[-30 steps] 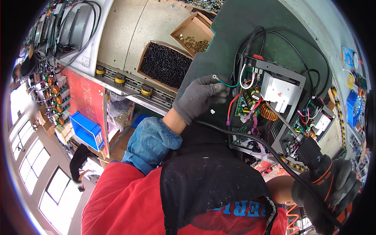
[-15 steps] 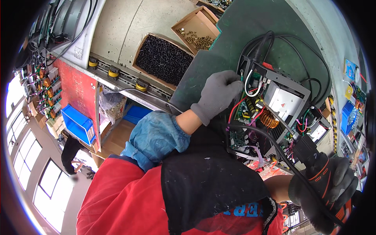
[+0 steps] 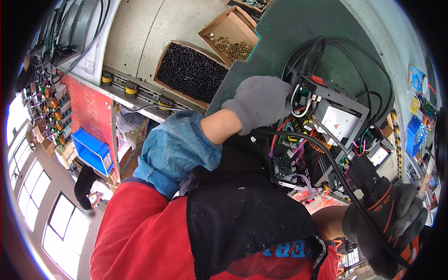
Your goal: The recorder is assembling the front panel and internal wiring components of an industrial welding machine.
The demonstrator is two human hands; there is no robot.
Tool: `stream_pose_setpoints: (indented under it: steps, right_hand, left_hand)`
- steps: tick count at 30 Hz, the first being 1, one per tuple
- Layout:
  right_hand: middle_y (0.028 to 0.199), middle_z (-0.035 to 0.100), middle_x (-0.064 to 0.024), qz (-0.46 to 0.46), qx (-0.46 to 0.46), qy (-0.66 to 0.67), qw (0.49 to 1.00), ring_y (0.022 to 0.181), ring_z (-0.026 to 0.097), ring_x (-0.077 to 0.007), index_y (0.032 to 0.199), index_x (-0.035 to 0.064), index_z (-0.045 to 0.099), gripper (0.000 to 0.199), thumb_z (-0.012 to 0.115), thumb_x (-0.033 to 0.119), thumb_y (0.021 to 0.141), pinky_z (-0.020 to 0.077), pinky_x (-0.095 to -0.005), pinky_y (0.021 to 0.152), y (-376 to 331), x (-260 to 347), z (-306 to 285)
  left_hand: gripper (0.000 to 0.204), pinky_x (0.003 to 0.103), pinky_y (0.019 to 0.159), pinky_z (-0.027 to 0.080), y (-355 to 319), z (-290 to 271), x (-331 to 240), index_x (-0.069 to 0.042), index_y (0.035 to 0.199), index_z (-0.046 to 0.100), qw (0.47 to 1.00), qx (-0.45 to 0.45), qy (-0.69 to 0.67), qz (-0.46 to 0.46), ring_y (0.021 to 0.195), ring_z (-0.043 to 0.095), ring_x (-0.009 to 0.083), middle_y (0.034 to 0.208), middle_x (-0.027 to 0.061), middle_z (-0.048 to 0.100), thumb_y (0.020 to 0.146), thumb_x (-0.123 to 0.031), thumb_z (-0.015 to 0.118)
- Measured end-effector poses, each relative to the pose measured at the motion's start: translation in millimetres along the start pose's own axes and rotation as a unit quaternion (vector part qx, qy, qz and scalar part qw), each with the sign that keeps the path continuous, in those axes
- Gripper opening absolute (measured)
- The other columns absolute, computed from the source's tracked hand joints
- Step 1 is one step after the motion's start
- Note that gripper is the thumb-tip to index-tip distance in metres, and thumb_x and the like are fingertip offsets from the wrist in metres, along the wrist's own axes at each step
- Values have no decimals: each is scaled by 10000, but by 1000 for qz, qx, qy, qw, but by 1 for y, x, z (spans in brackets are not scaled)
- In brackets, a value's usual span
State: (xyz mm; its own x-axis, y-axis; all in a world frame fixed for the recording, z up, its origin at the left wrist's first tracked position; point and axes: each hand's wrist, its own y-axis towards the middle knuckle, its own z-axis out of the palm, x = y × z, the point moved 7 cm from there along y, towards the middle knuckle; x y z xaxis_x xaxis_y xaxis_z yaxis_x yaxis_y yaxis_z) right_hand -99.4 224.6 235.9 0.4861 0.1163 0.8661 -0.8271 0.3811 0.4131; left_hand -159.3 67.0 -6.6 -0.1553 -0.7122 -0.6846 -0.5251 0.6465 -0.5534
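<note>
An open electronic unit (image 3: 343, 103) with a dark metal casing lies on the green mat, its circuit boards and wires exposed. At its far left edge is my left hand (image 3: 263, 103), in a grey glove, with fingers curled in beside a white wire (image 3: 303, 111); whatever they pinch is hidden. My right hand (image 3: 402, 219), in a dark glove, grips a black and orange power screwdriver (image 3: 380, 198). The tool's long shaft (image 3: 332, 136) reaches into the unit, over a copper coil (image 3: 322, 140). A thick black cable (image 3: 333, 168) loops in front of the unit.
Left of the green mat (image 3: 275, 51) stand a box of small black screws (image 3: 191, 70) and a cardboard box (image 3: 226, 25) with brass-coloured parts. A metal rail (image 3: 144, 95) and a blue bin (image 3: 92, 149) lie farther left. Black cables (image 3: 359, 65) curl behind the unit.
My left hand has turned, its back now facing up and its fingers curled further in at the unit's edge. My right hand and the screwdriver have barely moved.
</note>
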Motion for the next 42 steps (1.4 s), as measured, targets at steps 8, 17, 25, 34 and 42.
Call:
stream_pose_setpoints:
  steps: [8, 17, 25, 34, 42]
  right_hand:
    - [774, 523, -2, 27, -23, -9, 999, 638, 505, -125, 1164, 115, 487, 344, 530, 337, 905, 445, -309, 640, -6, -5, -10]
    - [636, 467, 50, 56, -57, 135, 988, 604, 420, -15, 706, 143, 484, 219, 587, -20, 810, 332, -158, 610, -18, -26, -22]
    - [697, 448, 81, 53, -67, 361, 929, 660, 375, -41, 735, 170, 431, 642, 942, 390, 413, 280, -234, 644, -21, -32, -18]
    - [645, 554, 23, 24, -57, 41, 997, 526, 509, -42, 693, 130, 515, 245, 696, -17, 766, 396, -173, 622, -14, -20, -26]
    - [618, 530, 23, 50, -68, 49, 995, 573, 499, -37, 717, 132, 516, 224, 704, 30, 785, 393, -171, 617, -18, -26, -22]
  left_hand:
    - [286, 415, 732, 495, 1, -3, -5, -56, 892, 666, 998, -15, -2, 56, 819, 627, 339, 842, 144, 642, 834, -306, 542]
    - [222, 374, 704, 492, -7, -8, 1, -11, 892, 652, 980, -118, -150, 50, 768, 637, 293, 824, 145, 634, 742, -174, 668]
    - [200, 371, 687, 491, -17, 2, 6, 3, 906, 642, 981, -79, -179, -10, 740, 635, 304, 804, 160, 643, 766, -138, 657]
    - [107, 261, 600, 482, -29, 8, 12, 9, 887, 637, 918, -242, -313, -44, 640, 599, 121, 751, 81, 653, 783, -15, 651]
    - [109, 281, 611, 488, -33, 16, 21, -5, 867, 648, 905, -263, -333, -32, 663, 605, 162, 771, 81, 633, 760, -24, 639]
